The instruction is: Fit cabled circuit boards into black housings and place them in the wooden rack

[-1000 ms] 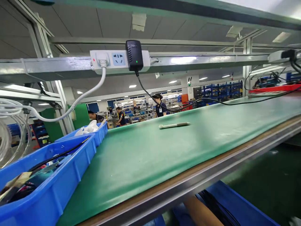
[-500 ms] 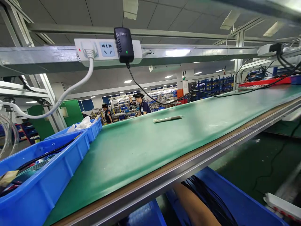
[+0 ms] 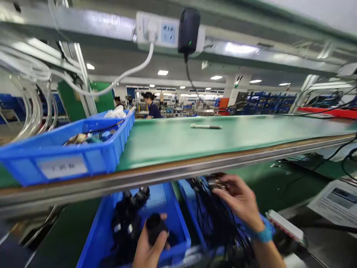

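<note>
My left hand [image 3: 149, 247] grips a small black adapter-like part [image 3: 154, 227] over a blue bin [image 3: 173, 214] holding more black parts. My right hand [image 3: 240, 199], with a blue band at the wrist, pinches a small dark connector [image 3: 215, 182] at the end of a bundle of black cables [image 3: 214, 219] lying in a second blue bin [image 3: 185, 188] to the right. Both bins sit under the green shelf [image 3: 223, 139], on a lower green surface.
A blue tray [image 3: 64, 160] with mixed parts stands on the shelf at left. A pale pen-like stick [image 3: 205, 127] lies on the shelf. A power strip with a black plug [image 3: 189, 31] hangs overhead. Papers [image 3: 334, 199] and cables lie at right. People work far behind.
The view has tipped down below the shelf. Both hands, hidden before, now show in the lower bins, the left holding a black part and the right holding a cable end.
</note>
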A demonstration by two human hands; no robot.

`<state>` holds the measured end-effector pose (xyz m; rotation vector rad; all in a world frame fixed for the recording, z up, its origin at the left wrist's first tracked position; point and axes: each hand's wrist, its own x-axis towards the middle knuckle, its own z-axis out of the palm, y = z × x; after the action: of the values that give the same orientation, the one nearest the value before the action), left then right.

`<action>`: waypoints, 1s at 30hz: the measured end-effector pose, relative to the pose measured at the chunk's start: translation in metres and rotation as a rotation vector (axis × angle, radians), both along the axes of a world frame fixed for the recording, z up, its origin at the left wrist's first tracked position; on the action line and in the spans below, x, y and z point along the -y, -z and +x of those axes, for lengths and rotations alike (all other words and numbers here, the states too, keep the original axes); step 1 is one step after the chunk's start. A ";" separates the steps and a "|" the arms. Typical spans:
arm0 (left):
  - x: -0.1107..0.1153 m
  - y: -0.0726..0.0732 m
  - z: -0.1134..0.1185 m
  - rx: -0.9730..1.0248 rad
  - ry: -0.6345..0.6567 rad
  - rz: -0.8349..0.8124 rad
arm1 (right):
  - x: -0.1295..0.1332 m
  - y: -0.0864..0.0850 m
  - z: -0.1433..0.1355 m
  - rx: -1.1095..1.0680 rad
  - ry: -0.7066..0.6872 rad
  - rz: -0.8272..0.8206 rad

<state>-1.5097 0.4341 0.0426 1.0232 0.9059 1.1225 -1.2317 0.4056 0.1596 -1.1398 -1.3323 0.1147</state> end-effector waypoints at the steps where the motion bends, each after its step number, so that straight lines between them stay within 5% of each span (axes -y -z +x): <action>1: 0.004 -0.005 0.007 -0.096 0.017 0.104 | 0.029 -0.010 -0.006 0.007 0.011 0.069; 5: 0.022 -0.017 0.026 -0.282 -0.035 0.451 | 0.114 -0.049 -0.038 0.059 0.073 0.141; 7: 0.034 -0.017 0.031 -0.326 -0.058 0.541 | 0.133 -0.051 -0.054 0.099 0.017 0.062; 16: 0.081 0.008 0.039 -0.273 0.001 0.639 | 0.138 0.021 -0.088 0.353 -0.033 -0.220; 30: 0.098 0.031 0.043 -0.202 0.120 0.567 | 0.142 0.050 -0.101 0.470 -0.123 -0.320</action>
<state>-1.4668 0.3359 0.0119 1.6564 0.6795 1.2182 -1.3330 0.2636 0.1096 -1.4085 -1.8503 0.1608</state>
